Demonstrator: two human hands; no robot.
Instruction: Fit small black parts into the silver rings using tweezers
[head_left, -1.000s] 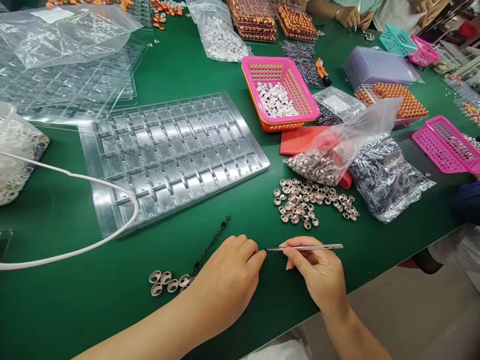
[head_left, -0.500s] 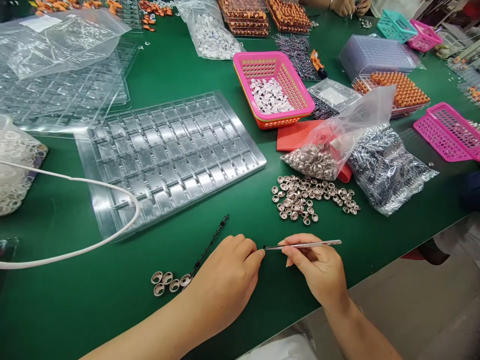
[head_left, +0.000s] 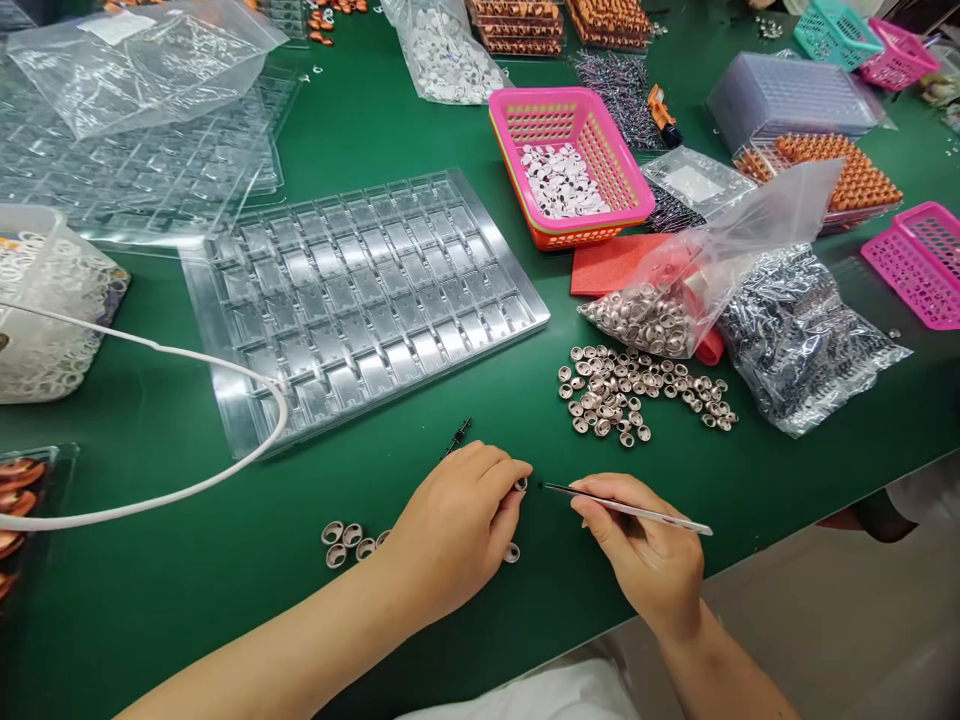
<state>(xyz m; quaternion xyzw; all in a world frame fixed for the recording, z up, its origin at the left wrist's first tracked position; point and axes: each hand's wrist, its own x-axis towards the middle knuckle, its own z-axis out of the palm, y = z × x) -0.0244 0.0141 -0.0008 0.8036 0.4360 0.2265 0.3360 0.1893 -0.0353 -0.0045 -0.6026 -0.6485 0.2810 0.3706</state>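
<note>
My left hand (head_left: 461, 515) pinches a small silver ring-shaped cap (head_left: 521, 483) between thumb and forefinger, just above the table. My right hand (head_left: 651, 545) is closed around slim tweezers (head_left: 630, 508), whose dark points lean toward that cap. At the points sits a tiny black piece (head_left: 541, 486), a short gap from the cap. Another silver cap (head_left: 512, 553) lies under my left fingers. Several more silver caps (head_left: 352, 536) rest left of my wrist, some partly hidden by it. Beyond my left knuckles, one end of a thin black strip of parts (head_left: 459, 436) shows.
Loose silver caps (head_left: 604, 390) lie ahead, before a bag of caps (head_left: 649, 318) and a silvery bag (head_left: 814, 335). A clear compartment tray (head_left: 360, 300) is ahead left, with a white cable (head_left: 225, 362) across its corner. A pink basket (head_left: 634, 200) holds white pieces.
The tweezers have drawn slightly away from my left fingertips and now slope down to the right. A silver cap now shows in my left fingers, which cover more of the black strip. The view has shifted.
</note>
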